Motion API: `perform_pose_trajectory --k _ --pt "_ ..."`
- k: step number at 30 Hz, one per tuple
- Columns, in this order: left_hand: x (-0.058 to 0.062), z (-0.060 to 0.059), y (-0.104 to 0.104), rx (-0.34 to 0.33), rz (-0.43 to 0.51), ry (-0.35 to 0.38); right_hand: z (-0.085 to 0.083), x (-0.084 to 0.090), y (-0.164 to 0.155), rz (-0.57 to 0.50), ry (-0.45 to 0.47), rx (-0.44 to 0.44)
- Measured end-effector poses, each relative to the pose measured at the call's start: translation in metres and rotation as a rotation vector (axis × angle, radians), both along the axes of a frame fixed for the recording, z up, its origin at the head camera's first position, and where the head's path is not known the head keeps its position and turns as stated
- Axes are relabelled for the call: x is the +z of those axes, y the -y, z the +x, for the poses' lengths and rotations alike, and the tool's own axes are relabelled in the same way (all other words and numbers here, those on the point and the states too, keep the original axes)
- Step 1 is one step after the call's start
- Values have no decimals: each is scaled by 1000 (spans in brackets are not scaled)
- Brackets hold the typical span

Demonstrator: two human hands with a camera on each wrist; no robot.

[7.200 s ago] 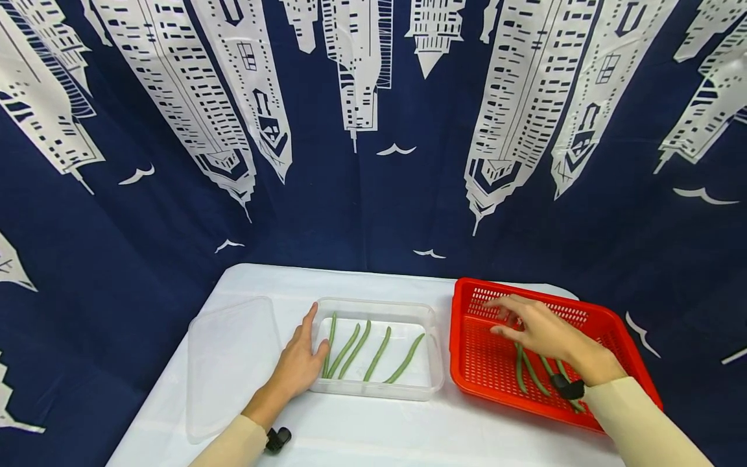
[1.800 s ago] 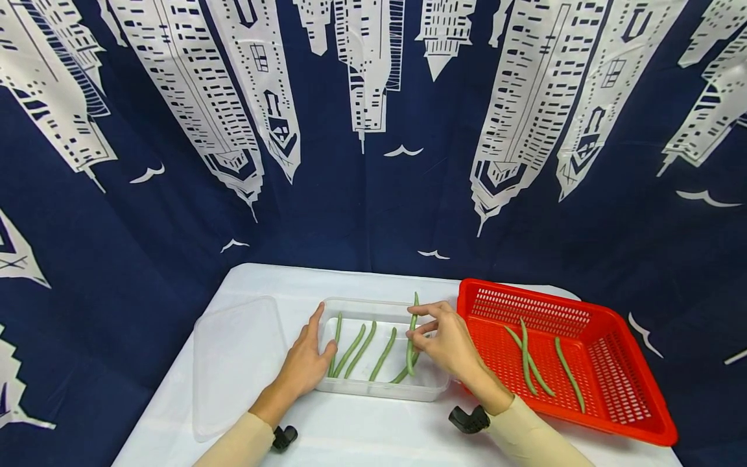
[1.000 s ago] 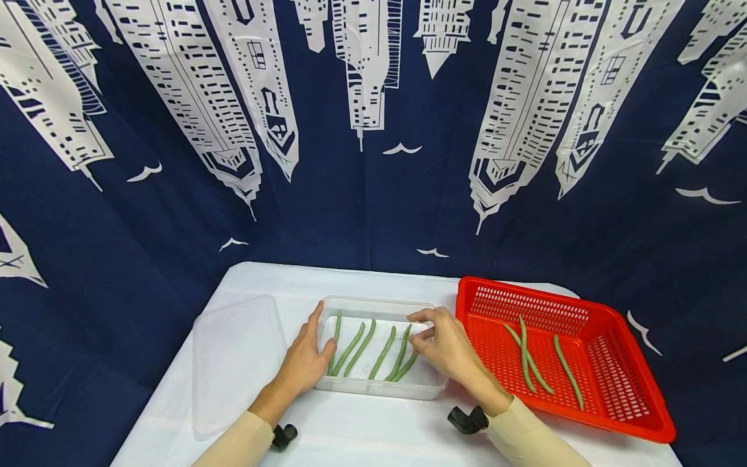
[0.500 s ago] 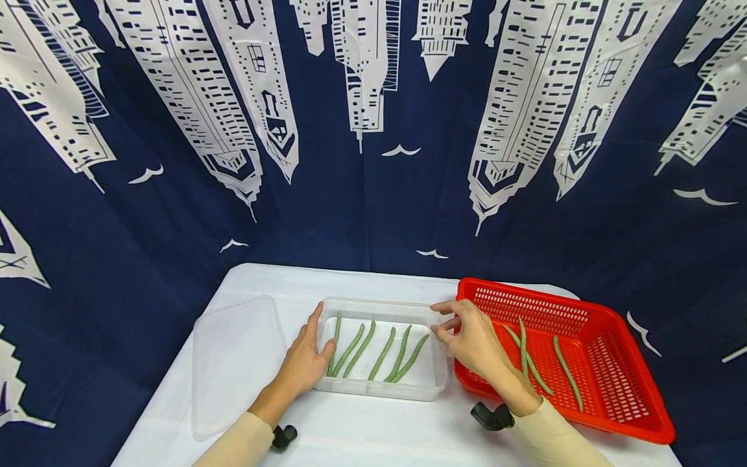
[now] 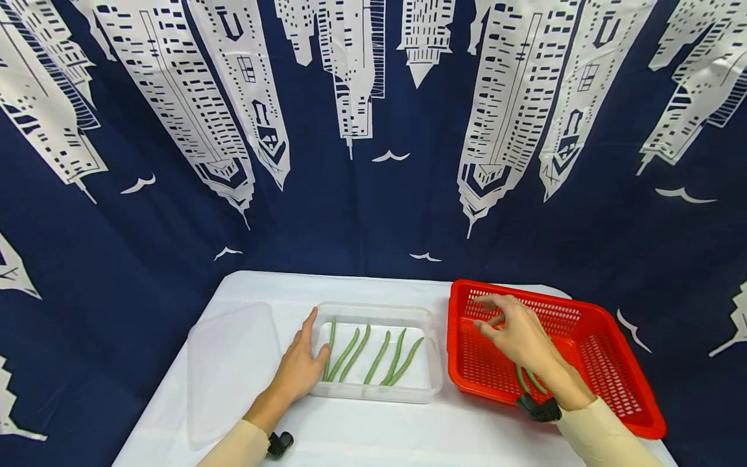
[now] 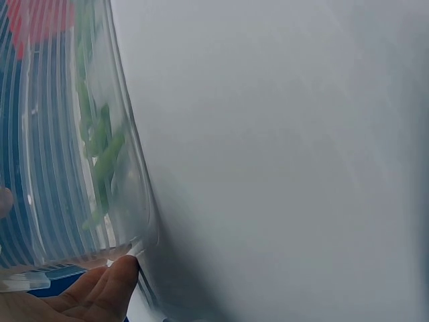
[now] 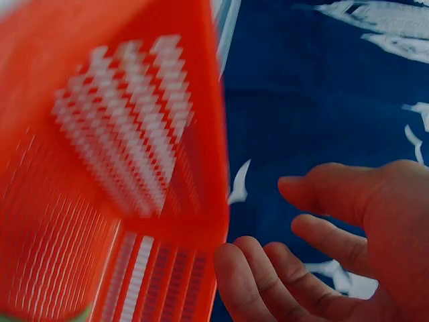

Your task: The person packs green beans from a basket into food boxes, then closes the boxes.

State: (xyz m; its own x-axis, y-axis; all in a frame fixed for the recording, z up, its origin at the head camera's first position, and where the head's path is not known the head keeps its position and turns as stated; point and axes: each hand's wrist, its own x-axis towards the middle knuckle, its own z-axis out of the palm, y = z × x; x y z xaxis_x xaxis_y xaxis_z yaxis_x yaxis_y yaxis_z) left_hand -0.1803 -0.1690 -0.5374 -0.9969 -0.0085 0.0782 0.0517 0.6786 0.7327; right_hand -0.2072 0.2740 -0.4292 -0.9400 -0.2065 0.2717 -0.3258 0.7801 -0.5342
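Note:
In the head view my left hand (image 5: 297, 366) rests against the left end of a clear plastic container (image 5: 438, 363), its fingers fairly straight and its thumb at the rim. Its fingertips touch the container's corner in the left wrist view. Several green beans (image 5: 379, 357) lie side by side in the container. My right hand (image 5: 516, 331) is over the left part of a red perforated basket (image 5: 636, 383), thumb and fingers apart, nothing between them. Below that hand and wrist, green beans (image 5: 528, 379) in the basket are partly hidden. The right wrist view shows the hand beside the basket's wall.
A translucent flat lid (image 5: 233, 376) lies on the white table (image 5: 373, 428) to the container's left. The basket stands close to the container's right end. Behind the table hangs a dark blue cloth (image 5: 350, 214) with white building prints.
My right hand brought a green bean from the basket, laid it in the container at the right and let go. It has moved back right over the basket. My left hand stays put.

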Motion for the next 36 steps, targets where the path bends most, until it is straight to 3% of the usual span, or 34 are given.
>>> perform_pose_trajectory --k 8,19,27,36 --pt "-2 3 6 15 3 6 -10 -12 -39 99 56 67" --pt "-3 3 7 16 15 12 -30 -36 -82 287 97 237" --pt "-4 0 6 12 18 8 -32 -48 -105 297 237 285" --pt "-4 -1 2 8 21 -1 -35 -58 -109 307 205 312"
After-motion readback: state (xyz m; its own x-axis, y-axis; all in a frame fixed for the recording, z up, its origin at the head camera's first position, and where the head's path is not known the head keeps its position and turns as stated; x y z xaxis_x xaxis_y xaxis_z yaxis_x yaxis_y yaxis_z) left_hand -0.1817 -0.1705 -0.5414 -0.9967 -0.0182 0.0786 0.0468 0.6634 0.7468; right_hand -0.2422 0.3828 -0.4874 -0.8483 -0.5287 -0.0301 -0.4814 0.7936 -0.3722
